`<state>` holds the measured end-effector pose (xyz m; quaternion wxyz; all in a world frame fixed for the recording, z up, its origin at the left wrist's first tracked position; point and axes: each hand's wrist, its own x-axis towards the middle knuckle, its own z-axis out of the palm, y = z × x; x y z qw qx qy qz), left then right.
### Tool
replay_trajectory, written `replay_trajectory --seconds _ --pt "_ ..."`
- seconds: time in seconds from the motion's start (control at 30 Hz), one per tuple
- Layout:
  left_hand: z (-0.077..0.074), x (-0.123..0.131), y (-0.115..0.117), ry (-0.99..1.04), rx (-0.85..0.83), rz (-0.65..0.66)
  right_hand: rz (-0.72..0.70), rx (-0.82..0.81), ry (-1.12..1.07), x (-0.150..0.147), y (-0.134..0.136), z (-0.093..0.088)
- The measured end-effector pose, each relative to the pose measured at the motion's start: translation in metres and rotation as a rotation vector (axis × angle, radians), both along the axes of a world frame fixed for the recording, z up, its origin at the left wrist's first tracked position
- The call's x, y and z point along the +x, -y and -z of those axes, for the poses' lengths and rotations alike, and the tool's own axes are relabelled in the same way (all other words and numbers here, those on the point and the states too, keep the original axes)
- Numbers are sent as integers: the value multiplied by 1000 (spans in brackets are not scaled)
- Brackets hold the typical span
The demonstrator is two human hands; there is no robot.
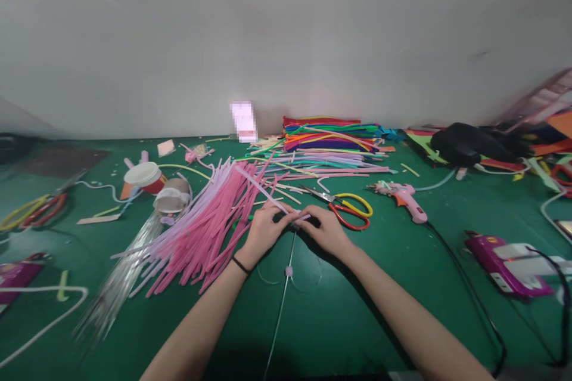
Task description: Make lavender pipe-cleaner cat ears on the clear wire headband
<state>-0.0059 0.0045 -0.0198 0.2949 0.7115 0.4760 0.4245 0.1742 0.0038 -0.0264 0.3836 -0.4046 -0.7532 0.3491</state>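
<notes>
My left hand (267, 227) and my right hand (328, 231) meet at the middle of the table, fingers pinched together. Between them they grip a lilac pipe cleaner (263, 190), whose long end slants up to the left. Below the fingertips a thin pale stem (280, 315) runs toward me, with a small lilac wrapped piece (289, 272) partway along it. Fine curved wires spread on both sides of that piece. What joins the stem to the pipe cleaner is hidden by my fingers. Beside my left hand lies a pile of pink pipe cleaners (210, 232).
Scissors (351, 209) with red and yellow handles lie beyond my right hand. Further right are a pink glue gun (409, 199) and a purple power strip (496, 262). Multicoloured pipe cleaners (335, 136) are stacked by the partition. Clear thin rods (125, 273) and a paper cup (149, 177) stand left.
</notes>
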Motion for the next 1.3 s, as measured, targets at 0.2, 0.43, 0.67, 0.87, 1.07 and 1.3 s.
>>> replay_trajectory --seconds 0.2,0.43,0.67,0.87,1.07,1.3 --pt "11 -15 -12 53 -68 20 23 -13 -7 5 3 -4" --pt "4 -20 -14 202 -156 121 44 91 -38 11 4 -4" --pt "3 -22 -16 200 -242 77 188 239 30 21 3 -10" --pt "6 -26 -18 213 -223 55 249 245 47 26 1 -9" --pt "7 -28 -19 240 -221 27 328 224 90 31 0 -9" --pt "7 -27 -19 265 -232 3 406 192 157 37 -4 -8"
